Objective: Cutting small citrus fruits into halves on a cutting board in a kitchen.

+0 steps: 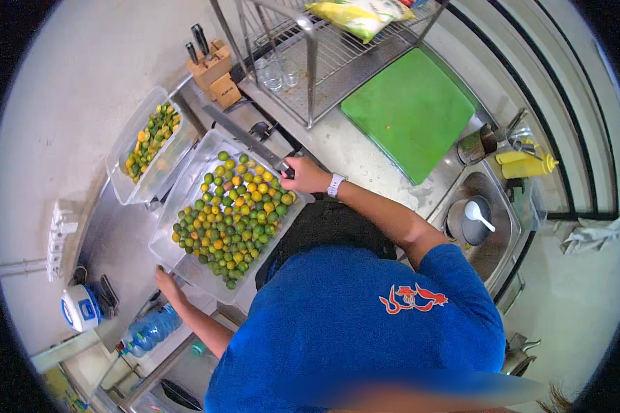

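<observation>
My right hand is closed around the handle of a large knife, its long blade pointing up and to the left over the counter. Below the blade sits a wide clear plastic tub holding many small green and yellow-orange citrus fruits. Beside the near left side of this tub is my left hand; a fingertip shows, but most of its fingers are hidden. A second clear tub, at the far left, contains citrus fruits that look cut.
At the far right lies a green cutting board, with a sink nearer. A wire rack with glasses and a wooden knife block stand at the back. Large water bottles are at lower left.
</observation>
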Action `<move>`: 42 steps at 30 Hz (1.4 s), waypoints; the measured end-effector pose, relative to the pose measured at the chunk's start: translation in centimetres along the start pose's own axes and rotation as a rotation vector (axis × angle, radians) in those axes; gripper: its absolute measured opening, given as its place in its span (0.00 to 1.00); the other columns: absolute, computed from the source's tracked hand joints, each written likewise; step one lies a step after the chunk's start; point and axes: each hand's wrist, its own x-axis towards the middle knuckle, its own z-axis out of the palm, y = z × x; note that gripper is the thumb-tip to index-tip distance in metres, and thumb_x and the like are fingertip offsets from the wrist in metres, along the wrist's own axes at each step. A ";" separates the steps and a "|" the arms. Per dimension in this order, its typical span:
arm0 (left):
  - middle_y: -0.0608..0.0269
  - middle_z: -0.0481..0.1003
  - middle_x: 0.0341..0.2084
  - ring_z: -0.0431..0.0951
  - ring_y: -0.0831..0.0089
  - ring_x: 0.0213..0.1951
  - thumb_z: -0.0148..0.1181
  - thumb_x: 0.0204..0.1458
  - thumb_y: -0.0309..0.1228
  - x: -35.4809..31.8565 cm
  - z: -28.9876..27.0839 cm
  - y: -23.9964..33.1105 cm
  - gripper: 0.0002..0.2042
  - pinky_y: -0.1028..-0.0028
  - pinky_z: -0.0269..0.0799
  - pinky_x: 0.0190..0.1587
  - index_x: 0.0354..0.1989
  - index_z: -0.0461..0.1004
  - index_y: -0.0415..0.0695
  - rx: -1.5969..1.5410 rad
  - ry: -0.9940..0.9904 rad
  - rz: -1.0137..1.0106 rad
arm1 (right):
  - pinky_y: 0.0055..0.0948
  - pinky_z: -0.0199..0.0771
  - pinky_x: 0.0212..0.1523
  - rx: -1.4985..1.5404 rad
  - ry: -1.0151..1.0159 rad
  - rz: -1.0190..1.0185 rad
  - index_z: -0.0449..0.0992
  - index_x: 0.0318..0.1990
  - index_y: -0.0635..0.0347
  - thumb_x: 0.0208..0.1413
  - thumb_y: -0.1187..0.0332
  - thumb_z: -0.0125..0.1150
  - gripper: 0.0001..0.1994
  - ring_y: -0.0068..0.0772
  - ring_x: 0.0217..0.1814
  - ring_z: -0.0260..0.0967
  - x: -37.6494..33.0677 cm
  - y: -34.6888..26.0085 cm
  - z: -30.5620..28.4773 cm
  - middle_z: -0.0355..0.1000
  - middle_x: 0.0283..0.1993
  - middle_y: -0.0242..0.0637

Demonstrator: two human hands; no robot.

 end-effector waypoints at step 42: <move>0.63 0.70 0.32 0.67 0.69 0.40 0.43 0.52 0.44 -20.8 11.3 25.7 0.15 0.68 0.59 0.49 0.34 0.68 0.44 -1.022 -0.730 -0.097 | 0.25 0.62 0.24 -0.042 0.526 0.202 0.68 0.27 0.65 0.39 0.66 0.59 0.11 0.20 0.23 0.60 -22.0 -0.9 -23.5 0.66 0.20 0.32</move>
